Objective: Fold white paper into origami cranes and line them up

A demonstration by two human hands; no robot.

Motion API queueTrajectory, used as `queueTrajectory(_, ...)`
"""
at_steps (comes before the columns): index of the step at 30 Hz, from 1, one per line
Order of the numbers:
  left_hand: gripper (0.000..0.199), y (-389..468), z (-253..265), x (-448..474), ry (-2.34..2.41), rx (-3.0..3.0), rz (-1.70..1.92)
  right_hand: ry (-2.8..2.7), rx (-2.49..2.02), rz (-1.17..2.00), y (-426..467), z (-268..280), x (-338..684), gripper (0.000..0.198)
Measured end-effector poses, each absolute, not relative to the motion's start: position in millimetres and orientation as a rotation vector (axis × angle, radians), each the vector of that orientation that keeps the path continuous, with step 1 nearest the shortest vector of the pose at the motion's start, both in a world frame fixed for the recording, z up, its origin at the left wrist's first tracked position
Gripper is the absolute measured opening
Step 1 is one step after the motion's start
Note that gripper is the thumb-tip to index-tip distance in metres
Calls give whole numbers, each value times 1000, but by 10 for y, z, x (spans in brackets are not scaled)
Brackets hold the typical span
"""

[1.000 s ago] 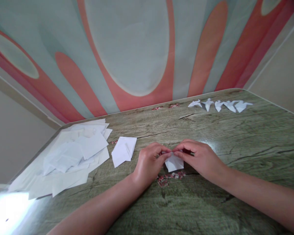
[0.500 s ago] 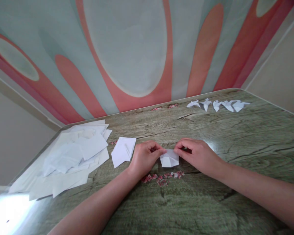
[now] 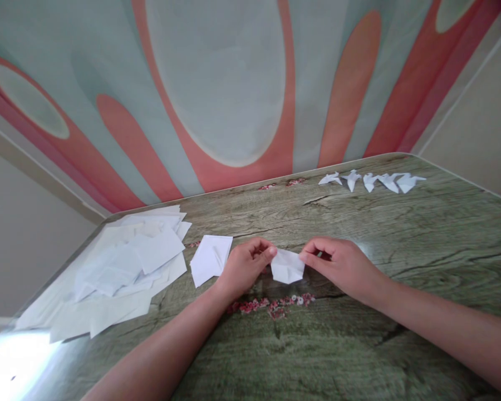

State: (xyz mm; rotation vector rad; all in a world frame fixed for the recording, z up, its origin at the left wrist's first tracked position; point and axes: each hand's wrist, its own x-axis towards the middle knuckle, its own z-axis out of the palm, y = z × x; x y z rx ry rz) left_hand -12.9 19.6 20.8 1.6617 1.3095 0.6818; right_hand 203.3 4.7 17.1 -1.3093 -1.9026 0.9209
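A small white sheet of folded paper (image 3: 288, 266) is held up between my two hands, its crease lines faintly showing. My left hand (image 3: 250, 262) pinches its upper left corner between thumb and fingers. At the upper right corner, my right hand (image 3: 329, 262) pinches the same paper. Just left of my left hand lies another folded white paper (image 3: 209, 256), with a pointed shape and a loose flap.
A big heap of white paper sheets (image 3: 121, 267) covers the left of the wood-grain table (image 3: 338, 345). Several folded paper birds (image 3: 369, 181) stand in a row at the back right. Pink flower prints (image 3: 271, 304) decorate the tabletop. A patterned wall (image 3: 217, 83) rises behind.
The paper between my hands has tilted and its face looks plainer, with the folded flaps less visible. My left fingertips shifted slightly left and up; my right hand moved slightly right.
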Motion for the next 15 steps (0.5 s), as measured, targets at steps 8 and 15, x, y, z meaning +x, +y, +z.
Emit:
queueTrajectory(8,26,177,145,-100,1198,1298,714,-1825,-1265,1269,54,102,2033,23)
queueTrajectory(15,21,83,259,-86,1221,1705,411,-1752,-1136,1547,57,107,2004,20)
